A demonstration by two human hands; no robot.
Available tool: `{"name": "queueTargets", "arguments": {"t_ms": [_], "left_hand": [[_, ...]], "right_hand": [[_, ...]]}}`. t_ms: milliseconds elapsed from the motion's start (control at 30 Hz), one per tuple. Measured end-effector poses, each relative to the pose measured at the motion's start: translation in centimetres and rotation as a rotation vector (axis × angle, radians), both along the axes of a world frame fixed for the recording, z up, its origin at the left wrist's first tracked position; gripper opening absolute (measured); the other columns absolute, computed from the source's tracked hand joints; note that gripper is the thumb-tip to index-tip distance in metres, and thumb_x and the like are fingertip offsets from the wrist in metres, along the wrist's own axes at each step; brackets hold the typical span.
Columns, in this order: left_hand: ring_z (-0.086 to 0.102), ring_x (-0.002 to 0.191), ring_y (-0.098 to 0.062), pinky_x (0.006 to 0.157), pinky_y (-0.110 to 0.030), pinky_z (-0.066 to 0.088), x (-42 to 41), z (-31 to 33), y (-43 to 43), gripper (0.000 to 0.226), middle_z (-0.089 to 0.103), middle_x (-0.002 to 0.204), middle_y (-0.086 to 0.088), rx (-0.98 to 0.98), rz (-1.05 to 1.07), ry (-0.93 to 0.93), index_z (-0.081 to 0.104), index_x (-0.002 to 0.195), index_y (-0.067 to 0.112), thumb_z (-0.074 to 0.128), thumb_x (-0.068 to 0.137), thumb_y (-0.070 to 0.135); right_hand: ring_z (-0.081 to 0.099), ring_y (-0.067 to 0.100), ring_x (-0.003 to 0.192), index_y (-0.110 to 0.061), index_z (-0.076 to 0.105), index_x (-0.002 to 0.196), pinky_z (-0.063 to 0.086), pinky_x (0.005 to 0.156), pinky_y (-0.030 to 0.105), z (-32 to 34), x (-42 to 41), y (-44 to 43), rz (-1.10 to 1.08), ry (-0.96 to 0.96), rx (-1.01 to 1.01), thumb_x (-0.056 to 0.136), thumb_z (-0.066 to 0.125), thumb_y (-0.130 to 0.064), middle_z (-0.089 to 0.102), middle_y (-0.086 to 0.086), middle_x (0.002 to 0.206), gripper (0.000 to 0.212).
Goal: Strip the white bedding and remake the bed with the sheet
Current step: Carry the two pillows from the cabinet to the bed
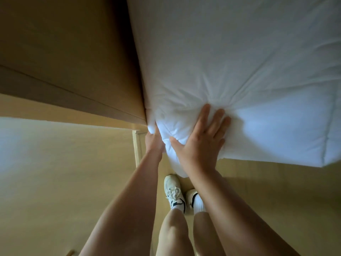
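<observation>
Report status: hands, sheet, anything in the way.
Right hand flat, pressing the white fabric sheet at its near corner. Left hand beside it, fingers hidden by fabric. Sheet bunched there. Tan flat panel tight alongside.

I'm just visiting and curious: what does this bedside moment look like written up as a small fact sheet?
Covering: white fabric sheet, creases fanning out from its bunched corner
Right hand: flat, fingers spread, pressing that corner
Left hand: at the corner's edge, fingers hidden in the fabric
Alongside: brown wooden panel
Below: white lace-up sneakers on a pale floor
</observation>
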State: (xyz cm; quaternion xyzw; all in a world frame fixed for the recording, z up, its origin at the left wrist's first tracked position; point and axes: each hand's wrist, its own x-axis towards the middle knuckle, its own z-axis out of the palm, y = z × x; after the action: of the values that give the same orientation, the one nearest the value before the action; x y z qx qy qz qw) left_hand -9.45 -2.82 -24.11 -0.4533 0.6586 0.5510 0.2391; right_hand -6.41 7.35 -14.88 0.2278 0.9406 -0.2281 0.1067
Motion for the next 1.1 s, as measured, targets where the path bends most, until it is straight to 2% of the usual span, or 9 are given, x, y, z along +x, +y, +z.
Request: {"name": "queueTargets", "arguments": {"t_ms": [100, 267, 367, 500, 667, 767, 900, 1000, 1100], "left_hand": [[0.046, 0.046, -0.008, 0.038, -0.015, 0.035, 0.2, 4.1, 0.6, 0.028, 0.048, 0.049, 0.013, -0.003, -0.054, 0.074, 0.052, 0.066, 0.022, 0.051, 0.084, 0.043], [0.053, 0.057, -0.010, 0.055, -0.028, 0.042, -0.4, 16.3, 1.7, 0.024, 0.057, 0.060, 0.006, 0.037, -0.069, 0.389, 0.063, 0.062, 0.019, 0.063, 0.068, 0.042], [0.056, 0.058, -0.013, 0.058, -0.025, 0.041, -2.6, 25.7, 1.7, 0.038, 0.056, 0.050, 0.014, -0.194, -0.217, 0.561, 0.057, 0.055, 0.017, 0.063, 0.071, 0.051], [0.049, 0.063, -0.021, 0.059, -0.028, 0.037, -3.4, 35.5, 2.6, 0.042, 0.048, 0.054, 0.017, -0.496, -0.558, 0.795, 0.043, 0.056, 0.024, 0.059, 0.086, 0.049], [0.034, 0.033, -0.023, 0.047, -0.016, 0.024, 1.4, 37.9, 6.9, 0.056, 0.033, 0.034, 0.000, -0.805, -1.158, 1.153, 0.019, 0.048, 0.019, 0.062, 0.080, 0.035], [0.047, 0.052, -0.021, 0.071, -0.030, 0.033, 1.8, 36.4, 9.9, 0.056, 0.039, 0.045, 0.003, -0.527, -1.173, 0.933, 0.026, 0.050, 0.018, 0.059, 0.088, 0.043], [0.051, 0.067, -0.005, 0.065, -0.020, 0.043, -1.6, 36.0, 11.2, 0.041, 0.051, 0.075, 0.009, 0.037, -0.072, 0.744, 0.051, 0.080, 0.026, 0.071, 0.062, 0.057], [0.042, 0.122, -0.027, 0.099, -0.031, 0.040, -8.0, 34.7, 10.9, 0.100, 0.037, 0.133, -0.008, -0.287, -0.070, 0.413, 0.032, 0.139, 0.023, 0.077, 0.058, 0.062], [0.015, 0.140, -0.038, 0.111, -0.055, 0.022, -13.6, 33.6, 9.8, 0.126, 0.012, 0.154, -0.015, -0.482, -0.332, 0.108, 0.006, 0.150, 0.022, 0.067, 0.056, 0.077]], "right_hand": [[0.007, 0.044, 0.142, -0.009, 0.008, 0.151, 0.026, 0.104, 0.061, 2.5, -0.1, 0.1, -0.003, 0.016, -0.045, 0.073, 0.072, -0.045, 0.010, 0.026, 0.155, 0.107], [0.005, 0.035, 0.144, -0.010, 0.007, 0.151, 0.009, 0.114, 0.049, 11.8, -0.6, 2.6, -0.111, 0.168, -0.261, 0.073, 0.043, -0.043, 0.008, 0.021, 0.156, 0.092], [0.028, 0.029, 0.136, -0.007, 0.028, 0.147, 0.023, 0.113, 0.042, 19.0, -2.4, 4.6, -0.227, 0.286, -0.539, 0.071, 0.042, -0.036, 0.031, 0.018, 0.148, 0.082], [0.062, 0.023, 0.097, -0.013, 0.060, 0.104, 0.048, 0.081, 0.040, 25.6, -1.3, 8.6, -0.351, 0.283, -0.873, 0.067, 0.054, -0.034, 0.064, 0.007, 0.098, 0.043], [0.058, 0.024, 0.110, -0.024, 0.043, 0.127, 0.049, 0.090, 0.040, 27.0, 2.9, 12.5, -0.516, 0.312, -0.710, 0.066, 0.056, -0.036, 0.058, 0.003, 0.121, 0.064], [0.042, 0.029, 0.129, -0.022, 0.023, 0.147, 0.038, 0.104, 0.038, 25.8, 2.6, 15.0, -0.611, 0.270, -0.482, 0.076, 0.066, -0.044, 0.037, 0.010, 0.146, 0.086], [0.026, 0.028, 0.140, -0.023, 0.008, 0.152, 0.029, 0.108, 0.036, 24.0, -1.3, 18.1, -0.560, 0.115, -0.449, 0.070, 0.067, -0.065, 0.021, 0.010, 0.155, 0.109], [0.020, 0.030, 0.143, -0.021, -0.002, 0.152, 0.024, 0.111, 0.040, 23.5, -6.3, 19.6, -0.467, 0.066, -0.391, 0.062, 0.066, -0.073, 0.014, 0.011, 0.157, 0.124], [0.019, 0.035, 0.141, -0.022, -0.010, 0.150, 0.024, 0.111, 0.049, 23.4, -11.9, 19.9, -0.466, 0.035, -0.375, 0.062, 0.072, -0.067, 0.015, 0.014, 0.156, 0.129]]}}
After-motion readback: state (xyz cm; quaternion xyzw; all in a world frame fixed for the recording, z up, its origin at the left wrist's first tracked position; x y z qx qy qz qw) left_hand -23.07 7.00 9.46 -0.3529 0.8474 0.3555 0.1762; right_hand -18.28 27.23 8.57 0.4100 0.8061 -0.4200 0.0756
